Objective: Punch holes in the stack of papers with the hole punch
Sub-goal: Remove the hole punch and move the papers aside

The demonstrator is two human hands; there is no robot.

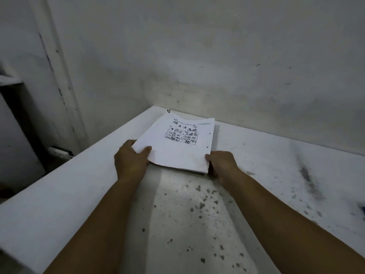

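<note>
A stack of white papers [177,153] lies near the far corner of the white table [59,194], its top sheet printed with small black cartoon panels. Two small round holes show along the stack's right edge. My left hand [131,161] grips the near left corner, thumb on top of the sheet. My right hand [222,165] grips the near right corner, fingers partly under the stack. The near edge is lifted slightly off the table. No hole punch is in view.
The table is stained with dark specks and chips in front of me and a dark smear at the right [308,180]. Grey walls close the corner behind the stack. A small dark ring [168,110] lies at the table's far corner. Something blue [363,207] peeks in at the right edge.
</note>
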